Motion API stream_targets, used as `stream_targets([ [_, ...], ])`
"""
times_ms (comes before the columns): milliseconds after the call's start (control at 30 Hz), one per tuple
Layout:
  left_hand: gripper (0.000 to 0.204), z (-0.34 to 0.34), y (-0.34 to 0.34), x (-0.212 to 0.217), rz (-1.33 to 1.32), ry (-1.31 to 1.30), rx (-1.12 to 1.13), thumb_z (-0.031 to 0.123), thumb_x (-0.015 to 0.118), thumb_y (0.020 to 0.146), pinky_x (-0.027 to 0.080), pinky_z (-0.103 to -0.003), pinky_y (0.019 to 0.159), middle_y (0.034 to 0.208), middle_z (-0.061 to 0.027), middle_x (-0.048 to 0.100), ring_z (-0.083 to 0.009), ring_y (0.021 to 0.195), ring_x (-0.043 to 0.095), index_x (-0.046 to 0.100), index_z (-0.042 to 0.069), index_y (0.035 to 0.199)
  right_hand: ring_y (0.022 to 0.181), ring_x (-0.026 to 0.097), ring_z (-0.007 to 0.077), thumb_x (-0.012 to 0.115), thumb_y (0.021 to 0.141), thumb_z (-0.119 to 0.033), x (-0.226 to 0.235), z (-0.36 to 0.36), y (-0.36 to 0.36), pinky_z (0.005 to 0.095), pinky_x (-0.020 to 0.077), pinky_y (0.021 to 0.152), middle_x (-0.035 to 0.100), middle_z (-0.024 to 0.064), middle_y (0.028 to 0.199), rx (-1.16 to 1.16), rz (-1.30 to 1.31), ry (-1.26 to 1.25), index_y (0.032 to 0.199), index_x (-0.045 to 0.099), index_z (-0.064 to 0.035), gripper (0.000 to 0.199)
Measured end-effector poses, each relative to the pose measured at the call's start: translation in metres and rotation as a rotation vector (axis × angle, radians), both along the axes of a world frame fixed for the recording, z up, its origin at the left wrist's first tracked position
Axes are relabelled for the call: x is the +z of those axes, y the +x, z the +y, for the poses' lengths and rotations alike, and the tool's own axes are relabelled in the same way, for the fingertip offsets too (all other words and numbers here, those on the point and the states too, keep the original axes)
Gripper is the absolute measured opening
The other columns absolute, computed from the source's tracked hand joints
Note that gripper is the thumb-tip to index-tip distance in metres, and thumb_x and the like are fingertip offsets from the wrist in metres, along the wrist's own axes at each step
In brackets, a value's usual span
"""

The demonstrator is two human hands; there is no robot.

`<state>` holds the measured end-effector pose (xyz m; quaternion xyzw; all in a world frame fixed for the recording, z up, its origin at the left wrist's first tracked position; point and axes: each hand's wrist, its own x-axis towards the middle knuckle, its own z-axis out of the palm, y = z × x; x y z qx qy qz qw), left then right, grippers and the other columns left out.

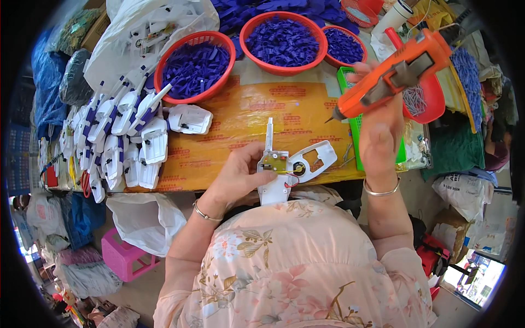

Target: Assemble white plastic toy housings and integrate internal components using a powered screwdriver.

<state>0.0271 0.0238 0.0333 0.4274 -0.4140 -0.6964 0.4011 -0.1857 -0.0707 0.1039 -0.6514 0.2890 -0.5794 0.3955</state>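
My left hand (242, 172) is closed on a white plastic housing (274, 192), its thumb on the small circuit board (273, 163) inside. Thin red and yellow wires lead from the board to a round black part (298, 168) in the opened white half-shell (319, 160) on the right. A narrow white stem (269, 134) points away from me. Raised at the right, my right hand (381, 131) is against an orange electric screwdriver (391, 76), fingers curled behind it and partly hidden. The screwdriver's dark bit tilts down toward the left, apart from the housing.
Three red baskets (283, 68) of blue plastic pieces stand at the back. White-and-blue assemblies (128, 117) pile up on the left, beside a loose white shell (190, 119). A green tray (402, 156) and a red scoop (432, 101) of screws lie right. Orange-yellow sheeting (235, 117) covers the table.
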Motion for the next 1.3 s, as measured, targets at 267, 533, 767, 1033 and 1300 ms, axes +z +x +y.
stream_targets([
  [267, 0.038, -0.007, 0.012, 0.0, -0.009, 0.06, 0.144, -0.008, 0.058, 0.075, 0.05, -0.028, 0.083, 0.104, -0.0098, 0.065, -0.0141, 0.092, 0.062, 0.059, -0.004, 0.113, 0.102, 0.049, 0.0342, 0.067, 0.07, -0.009, -0.039, 0.018, -0.018, 0.04, 0.0403, 0.088, 0.054, 0.0166, 0.106, -0.184, 0.695, -0.226, 0.107, 0.056, -0.0014, 0.04],
  [533, 0.031, -0.005, 0.015, 0.009, 0.029, 0.104, 0.18, -0.002, 0.055, 0.08, 0.053, -0.027, 0.076, 0.095, -0.0108, 0.067, -0.0138, 0.086, 0.064, 0.06, -0.006, 0.11, 0.08, 0.054, 0.0313, 0.063, 0.07, -0.01, -0.055, 0.021, -0.009, 0.0431, 0.0414, 0.07, 0.051, 0.012, 0.08, 0.379, 1.165, -0.124, 0.085, 0.055, -0.0037, 0.018],
  [767, 0.025, 0.0, 0.013, -0.002, -0.051, -0.035, 0.449, 0.004, 0.054, 0.086, 0.052, -0.026, 0.069, 0.093, -0.009, 0.066, -0.0118, 0.078, 0.063, 0.058, -0.005, 0.109, 0.069, 0.056, 0.0358, 0.058, 0.075, -0.007, -0.035, 0.026, 0.013, 0.0457, 0.0436, 0.06, 0.052, 0.0156, 0.072, 0.107, 1.181, -0.051, 0.082, 0.051, -0.0032, 0.01],
  [1033, 0.026, -0.005, -0.004, -0.014, 0.134, 0.024, 0.57, 0.008, 0.045, 0.089, 0.054, -0.032, 0.075, 0.103, -0.0119, 0.059, -0.0192, 0.089, 0.063, 0.046, -0.001, 0.114, 0.074, 0.059, 0.0347, 0.058, 0.077, -0.007, -0.065, 0.034, 0.033, 0.045, 0.0469, 0.063, 0.055, 0.0141, 0.076, -0.096, 0.938, -0.002, 0.101, 0.047, -0.0018, 0.027],
  [1300, 0.038, -0.006, -0.013, -0.004, 0.333, 0.13, 0.516, 0.003, 0.048, 0.084, 0.054, -0.03, 0.074, 0.106, -0.0119, 0.059, -0.0167, 0.088, 0.062, 0.042, -0.003, 0.121, 0.074, 0.053, 0.0294, 0.062, 0.074, -0.005, -0.062, 0.039, 0.032, 0.039, 0.0408, 0.066, 0.055, 0.0104, 0.078, 0.021, 0.753, -0.175, 0.084, 0.057, -0.0039, 0.011],
])
